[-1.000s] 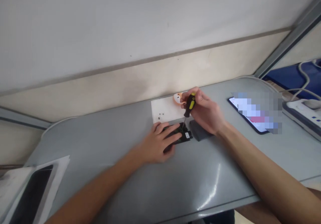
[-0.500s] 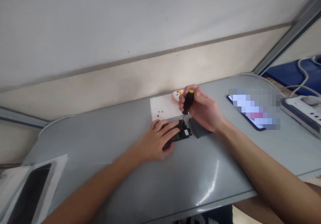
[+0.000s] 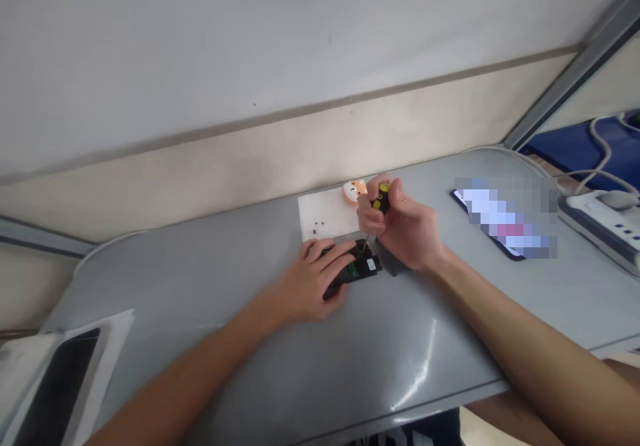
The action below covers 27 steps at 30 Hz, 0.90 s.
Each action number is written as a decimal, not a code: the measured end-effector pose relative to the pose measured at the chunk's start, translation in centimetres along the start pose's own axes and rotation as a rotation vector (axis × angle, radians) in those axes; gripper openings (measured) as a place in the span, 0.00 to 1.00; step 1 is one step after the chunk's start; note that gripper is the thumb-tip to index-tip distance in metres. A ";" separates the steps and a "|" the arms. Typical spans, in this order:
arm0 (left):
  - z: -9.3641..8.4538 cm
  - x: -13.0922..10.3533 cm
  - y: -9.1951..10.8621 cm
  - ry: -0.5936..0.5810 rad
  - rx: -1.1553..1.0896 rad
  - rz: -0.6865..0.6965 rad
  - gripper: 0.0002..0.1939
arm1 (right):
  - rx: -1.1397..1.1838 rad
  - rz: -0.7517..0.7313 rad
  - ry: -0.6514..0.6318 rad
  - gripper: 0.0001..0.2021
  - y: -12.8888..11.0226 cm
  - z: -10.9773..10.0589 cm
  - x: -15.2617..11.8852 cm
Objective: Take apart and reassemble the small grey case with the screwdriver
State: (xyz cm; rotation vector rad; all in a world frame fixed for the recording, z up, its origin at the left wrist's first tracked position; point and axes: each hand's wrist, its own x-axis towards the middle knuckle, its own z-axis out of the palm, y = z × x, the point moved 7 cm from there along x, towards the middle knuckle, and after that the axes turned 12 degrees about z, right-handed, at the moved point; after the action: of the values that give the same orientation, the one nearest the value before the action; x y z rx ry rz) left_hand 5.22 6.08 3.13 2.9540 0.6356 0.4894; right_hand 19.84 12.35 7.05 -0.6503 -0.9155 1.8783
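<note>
A flat black electronic device [image 3: 367,269] with a green circuit board showing and a white label lies on the table. My left hand [image 3: 317,283] grips it from the left, fingers across its top and thumb along the near edge. In my closed right hand [image 3: 405,226] is a screwdriver [image 3: 381,197] with a black and yellow handle, tilted, its shaft pointing down to the device's far right part. The tip's exact contact is too small to tell. Partly under my right hand lies a dark grey flat piece [image 3: 397,268]. Several small dark screws [image 3: 319,225] rest on white paper [image 3: 330,209].
An orange and white animal figure [image 3: 354,193] stands at the paper's back edge. To the right are a lit phone [image 3: 493,223] and a white power strip [image 3: 605,226] with cables. A dark phone-like slab [image 3: 60,386] lies on papers at the left. The wall rises behind the grey table [image 3: 210,259].
My right hand has turned and tipped the screwdriver handle, so its yellow parts show more. More of the figure is visible, less of the dark grey piece. My left hand stays put.
</note>
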 end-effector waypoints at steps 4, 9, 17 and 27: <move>0.1 0.0 0.0 -0.001 0.002 0.002 0.27 | -0.013 -0.039 0.014 0.17 -0.2 -0.2 0.0; 0.0 0.0 0.1 0.017 0.023 0.012 0.24 | -0.019 -0.010 -0.001 0.18 0.0 -0.2 0.1; 0.0 0.0 0.1 0.003 0.009 0.009 0.24 | -0.007 -0.040 0.002 0.17 -0.3 -0.1 -0.1; -0.1 0.0 0.1 0.001 0.000 0.003 0.24 | 0.040 -0.028 -0.071 0.16 -0.2 0.1 0.1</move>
State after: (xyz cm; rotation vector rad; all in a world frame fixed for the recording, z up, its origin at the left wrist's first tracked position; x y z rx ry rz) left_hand 5.26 6.04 3.23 2.9557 0.6313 0.4918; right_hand 19.82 12.42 7.29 -0.5475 -0.9252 1.9001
